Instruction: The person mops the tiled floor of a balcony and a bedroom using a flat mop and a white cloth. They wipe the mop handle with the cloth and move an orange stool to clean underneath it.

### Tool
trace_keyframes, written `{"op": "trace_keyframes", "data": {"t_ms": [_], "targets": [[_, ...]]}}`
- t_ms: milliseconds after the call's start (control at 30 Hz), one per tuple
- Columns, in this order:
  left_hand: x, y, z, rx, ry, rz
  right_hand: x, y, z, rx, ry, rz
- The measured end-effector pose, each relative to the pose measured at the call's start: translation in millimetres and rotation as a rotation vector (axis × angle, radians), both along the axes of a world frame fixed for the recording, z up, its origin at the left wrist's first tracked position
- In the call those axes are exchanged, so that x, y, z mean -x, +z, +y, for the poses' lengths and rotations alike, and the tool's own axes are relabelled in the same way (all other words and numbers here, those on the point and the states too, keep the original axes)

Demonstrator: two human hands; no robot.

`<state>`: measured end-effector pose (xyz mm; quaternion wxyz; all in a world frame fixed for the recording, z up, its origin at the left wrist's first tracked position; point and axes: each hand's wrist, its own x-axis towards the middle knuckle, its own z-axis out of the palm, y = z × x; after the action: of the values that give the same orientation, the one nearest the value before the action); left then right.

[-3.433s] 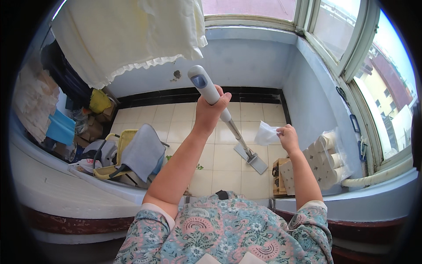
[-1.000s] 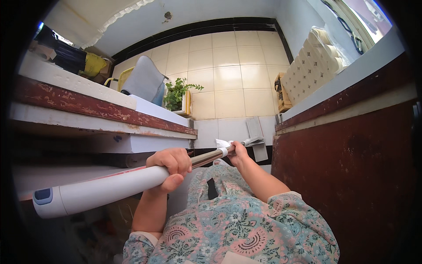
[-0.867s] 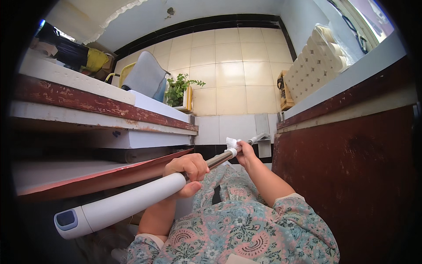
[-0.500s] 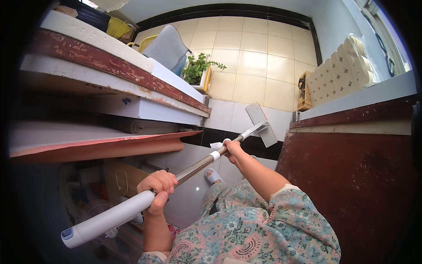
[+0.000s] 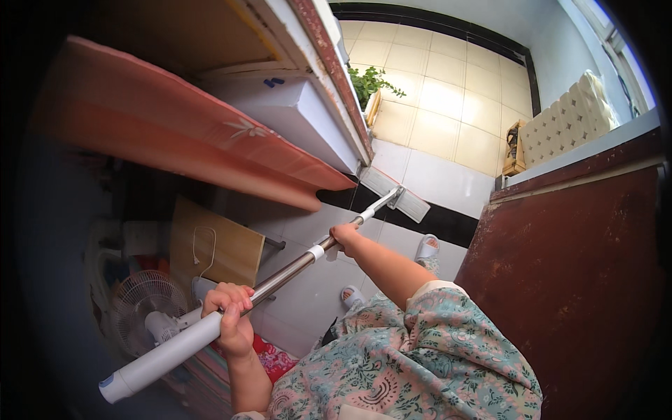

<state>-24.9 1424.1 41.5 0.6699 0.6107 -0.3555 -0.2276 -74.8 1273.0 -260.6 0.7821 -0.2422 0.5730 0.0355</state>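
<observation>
A flat mop with a metal pole (image 5: 285,274) slants across the view from lower left to upper right. My left hand (image 5: 231,311) is wrapped round the pole just above its thick white handle (image 5: 164,358). Farther along, my right hand (image 5: 343,236) grips the pole below a white collar. The rectangular grey-white mop head (image 5: 409,204) lies on the floor across the black tile strip, its far end close to the corner of the cabinet at left.
A pink-red cloth (image 5: 210,150) hangs at left under a white box (image 5: 294,115). A fan (image 5: 147,301) and a wooden board (image 5: 213,241) stand lower left. To the right is a dark red door (image 5: 560,280). A plant (image 5: 367,84) and wrapped paper rolls (image 5: 570,115) lie beyond.
The mop head has moved left and nearer, toward the cabinet corner. My view has turned and dropped, so the cloth and fan show more. Both hands keep hold of the pole.
</observation>
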Motion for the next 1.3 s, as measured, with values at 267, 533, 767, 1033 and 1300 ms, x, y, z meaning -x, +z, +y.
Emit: {"op": "trace_keyframes", "data": {"t_ms": [267,533,767,1033,1300], "targets": [[-62,14,108,-0.016,-0.264,-0.033,-48,-15,127,-0.117,-0.395,-0.227],[-72,31,99,0.061,-0.608,-0.070,-26,-16,134,-0.189,-0.646,-0.428],[-59,34,57,0.026,-0.637,-0.145,85,30,62,0.366,-0.167,-0.162],[-23,33,36,0.094,-0.678,-0.102,266,144,80,0.493,-0.979,-0.454],[99,25,13,0.178,-0.916,-0.308,343,243,238,0.936,-1.307,-0.191]]}}
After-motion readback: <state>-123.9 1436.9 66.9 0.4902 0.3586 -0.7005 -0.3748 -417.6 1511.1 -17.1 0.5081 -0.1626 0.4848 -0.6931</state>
